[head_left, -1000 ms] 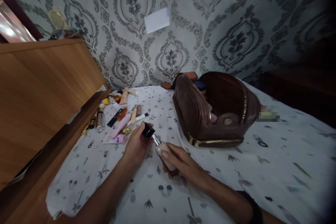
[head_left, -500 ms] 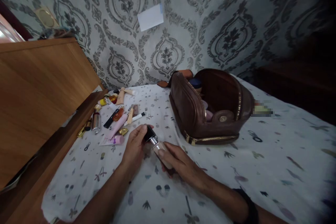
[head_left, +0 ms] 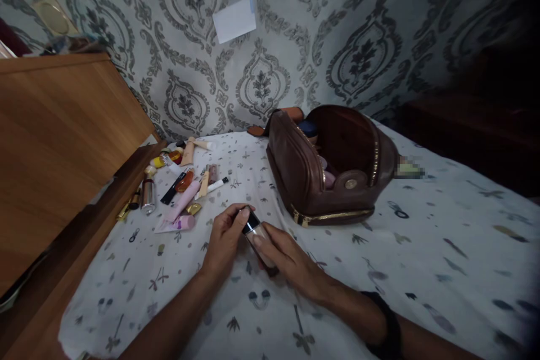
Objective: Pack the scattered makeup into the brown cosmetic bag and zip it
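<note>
Both hands meet at a small foundation bottle (head_left: pixel 262 247) with beige contents, tilted above the printed sheet. My right hand (head_left: pixel 291 261) is closed around the bottle's body. My left hand (head_left: pixel 228 236) grips its black cap (head_left: pixel 250 221), which sits against the bottle's neck. Up and to the right of my hands stands a brown cosmetic bag (head_left: pixel 324 180), unzipped, with a dark blue-lidded item (head_left: pixel 307 130) and pinkish items inside. Left of my hands lie several cosmetics, among them a pink tube (head_left: pixel 182 201), an orange item (head_left: pixel 184 181) and a white pen-like tube (head_left: pixel 212 187).
A wooden panel (head_left: pixel 67 140) borders the bedding on the left. Patterned wallpaper (head_left: pixel 261 76) rises behind, with a white paper (head_left: pixel 234 19) on it. The patterned sheet (head_left: pixel 379 292) spreads under everything. A blurred patch (head_left: pixel 409 167) lies right of the bag.
The black cap and bottle have come together, so the silvery neck between them shows less. My left hand has shifted slightly right towards the bottle. The whole view has moved a little.
</note>
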Available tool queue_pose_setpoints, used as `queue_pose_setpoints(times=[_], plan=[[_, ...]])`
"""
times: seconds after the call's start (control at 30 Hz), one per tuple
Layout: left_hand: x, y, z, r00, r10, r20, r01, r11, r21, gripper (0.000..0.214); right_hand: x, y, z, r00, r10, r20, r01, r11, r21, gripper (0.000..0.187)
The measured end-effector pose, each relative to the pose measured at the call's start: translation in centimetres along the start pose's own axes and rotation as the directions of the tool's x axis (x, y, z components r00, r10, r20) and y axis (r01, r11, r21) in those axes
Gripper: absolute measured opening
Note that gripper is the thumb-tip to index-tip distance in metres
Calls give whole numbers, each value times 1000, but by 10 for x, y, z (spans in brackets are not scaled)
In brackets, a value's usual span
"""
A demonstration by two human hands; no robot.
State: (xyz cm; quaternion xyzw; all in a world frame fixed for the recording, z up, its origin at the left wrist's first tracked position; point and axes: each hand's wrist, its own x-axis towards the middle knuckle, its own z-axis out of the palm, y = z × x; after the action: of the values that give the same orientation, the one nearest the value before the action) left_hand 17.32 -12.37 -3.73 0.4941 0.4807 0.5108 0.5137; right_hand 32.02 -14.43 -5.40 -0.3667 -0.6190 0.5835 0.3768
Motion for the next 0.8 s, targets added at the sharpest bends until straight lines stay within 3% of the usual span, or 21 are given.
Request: queue_pose_setpoints(times=[0.2,0.33,0.53,0.7,0.8], plan=[[-1,2,-2,999,-12,-30,10,997,-73,55,3,-2,2,1000,14,0,-14,986,165,48],[-2,-1,2,998,-33,-49,24,984,-177,56,2,2,0,997,7,-77,11,971,237,53],[-3,-10,4,994,-71,78,83,981,-176,57,4,3,-5,977,-125,-170,169,947,274,35],[-7,-10,1,979,66,194,-53,996,-74,59,8,5,-5,972,-101,-213,182,894,410,39],[-8,-9,3,952,76,295,-61,996,-58,68,11,8,-7,952,-110,-285,224,886,406,37]])
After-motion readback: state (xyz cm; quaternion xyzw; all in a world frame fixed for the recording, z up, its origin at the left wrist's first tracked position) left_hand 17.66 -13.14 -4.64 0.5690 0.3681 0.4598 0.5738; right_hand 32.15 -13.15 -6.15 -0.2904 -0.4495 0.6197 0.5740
